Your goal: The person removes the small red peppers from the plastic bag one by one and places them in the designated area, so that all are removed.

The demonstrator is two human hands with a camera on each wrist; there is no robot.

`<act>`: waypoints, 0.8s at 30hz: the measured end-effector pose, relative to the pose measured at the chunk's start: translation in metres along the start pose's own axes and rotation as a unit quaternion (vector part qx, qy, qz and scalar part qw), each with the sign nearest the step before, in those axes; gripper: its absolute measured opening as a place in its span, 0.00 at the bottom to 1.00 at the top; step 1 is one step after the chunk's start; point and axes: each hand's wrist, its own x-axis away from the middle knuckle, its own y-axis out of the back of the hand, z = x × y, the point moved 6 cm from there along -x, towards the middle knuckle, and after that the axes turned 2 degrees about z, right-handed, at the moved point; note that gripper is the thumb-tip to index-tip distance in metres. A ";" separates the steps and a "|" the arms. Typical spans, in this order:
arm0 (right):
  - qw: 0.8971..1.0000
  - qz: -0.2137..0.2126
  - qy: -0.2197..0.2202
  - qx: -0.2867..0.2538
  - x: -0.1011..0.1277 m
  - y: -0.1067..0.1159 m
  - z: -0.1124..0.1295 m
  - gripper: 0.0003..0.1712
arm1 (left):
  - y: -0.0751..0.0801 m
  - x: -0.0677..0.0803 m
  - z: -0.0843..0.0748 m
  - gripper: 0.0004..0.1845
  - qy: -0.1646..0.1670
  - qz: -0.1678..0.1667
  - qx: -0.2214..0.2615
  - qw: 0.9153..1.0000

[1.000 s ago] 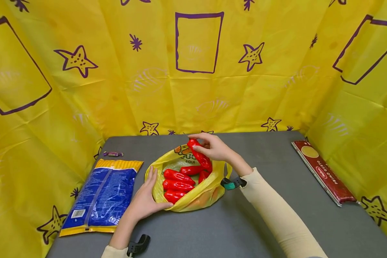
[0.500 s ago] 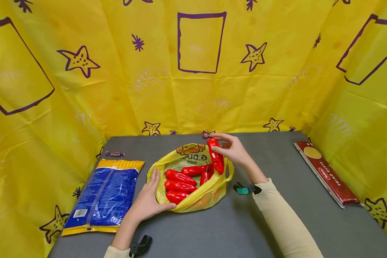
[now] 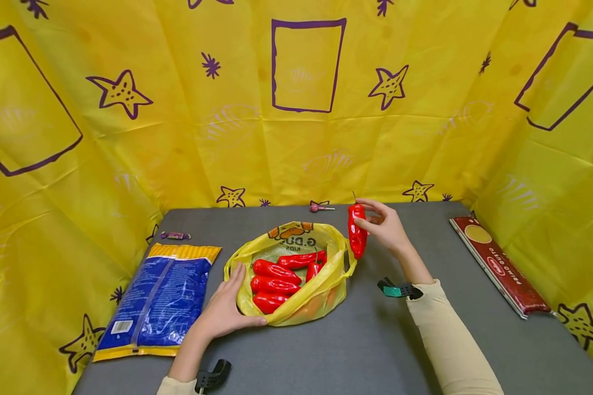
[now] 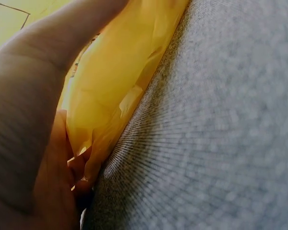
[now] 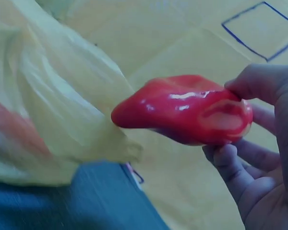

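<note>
Between the thumb and fingers of the right hand [image 3: 385, 227] a red pepper [image 3: 357, 236] hangs nearly upright, stem uppermost, clear of the grey surface [image 3: 375, 340]; the wrist view shows the same pepper [image 5: 182, 115] pinched at its broad end, with the fingers [image 5: 240, 167] curled beneath it. Just to the left of this hand lies a yellow plastic bag [image 3: 321, 293], its mouth open and its handle loop almost touching the pepper's tip. Inside the bag rest further red peppers [image 3: 274, 285], lying side by side. Against the bag's near left edge the left hand [image 3: 224, 310] rests with its fingers straight and its thumb along the rim, pressing the plastic flat; the left wrist view shows the palm [image 4: 33, 120] against the yellow film [image 4: 115, 81] where it meets the surface. Left of this hand lies a blue and yellow packet [image 3: 155, 299], and beyond that a small wrapped sweet [image 3: 174, 236]. Beyond the right hand, near the backdrop, lies a lollipop [image 3: 320, 208]. Well to the right of the right hand lies a long red pasta box [image 3: 499, 266]. Yellow cloth printed with purple stars [image 3: 121, 93] encloses the surface on three sides.
</note>
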 end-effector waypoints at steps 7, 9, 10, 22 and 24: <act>0.999 -0.024 -0.022 0.024 0.003 0.019 -0.018 0.32 | -0.002 0.000 0.003 0.78 0.012 0.009 0.003 1.000; 0.999 -0.023 -0.029 0.028 0.003 0.022 -0.024 0.32 | -0.002 0.000 0.003 0.78 0.007 0.005 0.001 1.000; 0.999 -0.021 -0.032 0.029 0.003 0.023 -0.028 0.32 | -0.001 0.000 0.003 0.78 0.002 0.001 -0.001 1.000; 0.996 -0.005 -0.052 0.066 -0.003 0.020 -0.076 0.32 | 0.001 0.000 0.001 0.83 0.001 -0.020 0.002 1.000; 0.996 -0.007 -0.054 0.065 -0.005 0.020 -0.082 0.32 | 0.001 0.000 0.000 0.82 0.004 -0.013 0.000 1.000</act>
